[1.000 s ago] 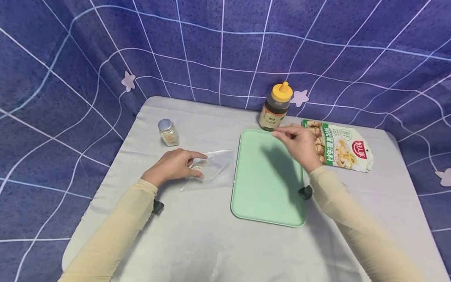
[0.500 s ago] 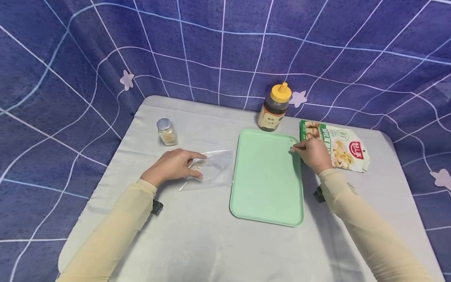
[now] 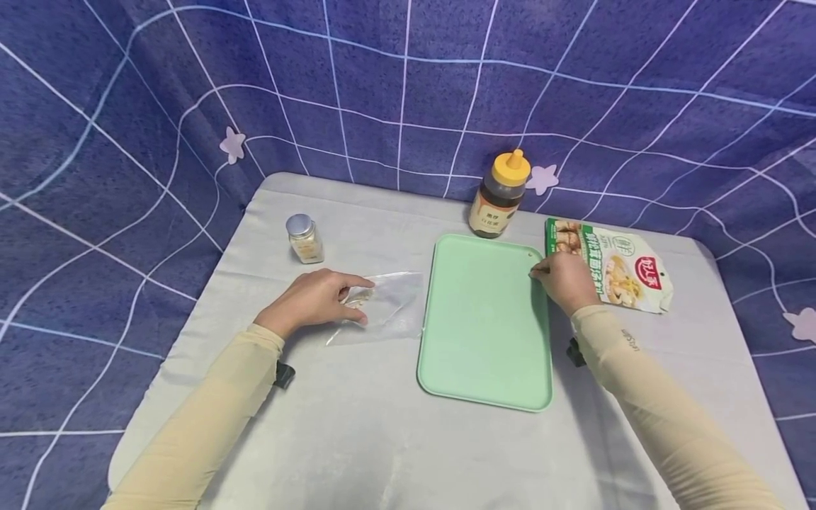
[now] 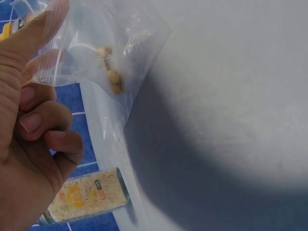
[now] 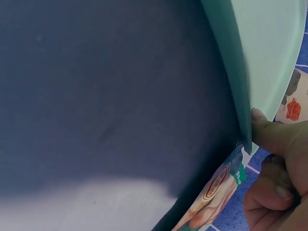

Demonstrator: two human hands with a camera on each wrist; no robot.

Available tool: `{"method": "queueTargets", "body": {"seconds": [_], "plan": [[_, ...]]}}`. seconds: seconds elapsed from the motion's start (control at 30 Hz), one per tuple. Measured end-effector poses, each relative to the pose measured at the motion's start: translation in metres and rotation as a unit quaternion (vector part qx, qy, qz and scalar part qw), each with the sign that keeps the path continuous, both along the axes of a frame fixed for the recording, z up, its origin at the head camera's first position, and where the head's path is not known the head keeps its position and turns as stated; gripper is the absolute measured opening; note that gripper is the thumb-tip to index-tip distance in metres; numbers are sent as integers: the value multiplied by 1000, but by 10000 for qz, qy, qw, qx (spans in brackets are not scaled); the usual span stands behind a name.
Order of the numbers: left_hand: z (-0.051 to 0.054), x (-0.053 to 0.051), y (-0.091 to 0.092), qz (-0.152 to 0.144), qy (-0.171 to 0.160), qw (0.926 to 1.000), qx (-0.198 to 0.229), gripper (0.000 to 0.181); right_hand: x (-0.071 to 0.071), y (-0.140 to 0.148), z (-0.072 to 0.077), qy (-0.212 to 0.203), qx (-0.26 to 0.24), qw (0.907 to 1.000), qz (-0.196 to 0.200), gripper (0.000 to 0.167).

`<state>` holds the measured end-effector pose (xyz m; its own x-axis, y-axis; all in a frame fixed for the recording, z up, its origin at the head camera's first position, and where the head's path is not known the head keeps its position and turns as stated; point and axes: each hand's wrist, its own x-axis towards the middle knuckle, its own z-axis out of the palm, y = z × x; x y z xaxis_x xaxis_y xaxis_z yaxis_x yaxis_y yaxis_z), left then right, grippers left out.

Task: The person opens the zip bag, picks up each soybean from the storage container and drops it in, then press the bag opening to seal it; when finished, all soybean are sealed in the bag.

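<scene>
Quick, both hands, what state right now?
Left hand: open, thumb and index finger spread at the clear bag.
Right hand: curled at the edge of the green tray; whether it holds anything cannot be told.

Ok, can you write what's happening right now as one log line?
left hand: at clear bag, tan pieces inside | right hand: at green tray, near far-right corner | right-hand grip: unclear
</scene>
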<state>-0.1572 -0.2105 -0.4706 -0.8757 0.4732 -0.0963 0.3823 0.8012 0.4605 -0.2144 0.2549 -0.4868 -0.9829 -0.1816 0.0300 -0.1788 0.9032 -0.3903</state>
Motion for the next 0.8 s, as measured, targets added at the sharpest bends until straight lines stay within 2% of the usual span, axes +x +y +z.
{"method": "queueTargets", "body": {"seconds": [0.13, 0.23, 0.33, 0.47, 0.53, 0.63, 0.8], "plan": [[0, 1, 1, -39, -16, 10000, 27, 66, 8, -12, 4, 372, -294, 9986, 213, 12], [0, 0, 1, -15, -7, 10000, -5, 66, 20, -39, 17, 797, -925, 9906, 621, 13], [1, 1, -2, 36, -20, 10000, -68, 65, 35, -84, 37, 1049, -1872, 9687, 1246, 13], [5, 2, -5, 65, -42, 9999, -111, 65, 60, -149, 65, 800, -2838, 9318, 2116, 15], [6, 2, -5, 58, -36, 9999, -102, 66, 69, -174, 75, 642, -3017, 9198, 2426, 15], [6, 0, -4, 12, -5, 10000, -75, 66, 73, -199, 83, 653, -3115, 9092, 2684, 14], [5, -2, -4, -93, 81, 9999, -59, 65, 71, -216, 84, 642, -3197, 9044, 2752, 16]]}}
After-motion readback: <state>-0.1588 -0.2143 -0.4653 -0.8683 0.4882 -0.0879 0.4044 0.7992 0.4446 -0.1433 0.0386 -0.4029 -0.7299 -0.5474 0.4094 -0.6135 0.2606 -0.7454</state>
